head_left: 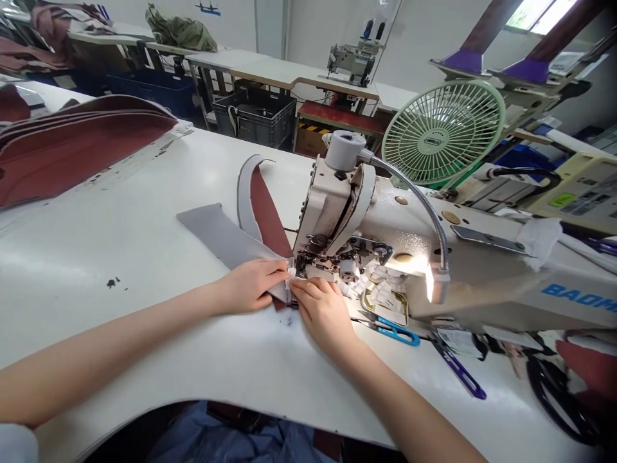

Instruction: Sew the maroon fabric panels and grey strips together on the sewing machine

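Fabric strip (226, 241), grey over maroon, lies mid-desk (144, 212). Its near end sits at the sewing machine (337, 212) foot, mostly hidden under the left hand (250, 286) and right hand (322, 312). Both pinch it with fingers drawn close. A white scrap (290, 273) between them is too small to make out.

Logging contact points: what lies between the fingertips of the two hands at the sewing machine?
Head view: a small white tab between left hand and right hand, at the end of the grey fabric strip.
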A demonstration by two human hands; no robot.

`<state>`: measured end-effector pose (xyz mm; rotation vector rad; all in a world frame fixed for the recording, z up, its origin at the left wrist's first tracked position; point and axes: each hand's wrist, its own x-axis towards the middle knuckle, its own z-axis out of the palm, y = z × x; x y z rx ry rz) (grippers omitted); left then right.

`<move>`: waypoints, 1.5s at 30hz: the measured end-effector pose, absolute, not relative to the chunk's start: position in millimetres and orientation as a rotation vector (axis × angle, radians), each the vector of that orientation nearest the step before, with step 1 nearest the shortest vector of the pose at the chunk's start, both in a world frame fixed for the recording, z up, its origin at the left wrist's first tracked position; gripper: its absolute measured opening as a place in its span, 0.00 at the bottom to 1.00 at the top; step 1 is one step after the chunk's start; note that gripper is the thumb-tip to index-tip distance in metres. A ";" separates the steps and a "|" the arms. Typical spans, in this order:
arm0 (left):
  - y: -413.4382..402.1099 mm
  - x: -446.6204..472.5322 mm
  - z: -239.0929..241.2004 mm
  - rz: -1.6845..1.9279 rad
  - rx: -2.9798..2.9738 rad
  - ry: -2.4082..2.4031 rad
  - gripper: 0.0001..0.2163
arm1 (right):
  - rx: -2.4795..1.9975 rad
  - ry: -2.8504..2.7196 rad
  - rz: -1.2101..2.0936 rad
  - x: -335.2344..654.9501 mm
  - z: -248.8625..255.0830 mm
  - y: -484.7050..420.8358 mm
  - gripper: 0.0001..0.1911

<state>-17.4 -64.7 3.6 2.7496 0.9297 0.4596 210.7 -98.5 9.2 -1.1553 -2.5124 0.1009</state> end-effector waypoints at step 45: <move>-7.5 2.5 -2.7 0.385 3.051 0.753 0.08 | -1.514 -2.550 -0.039 206.5 12.6 -94.7 0.17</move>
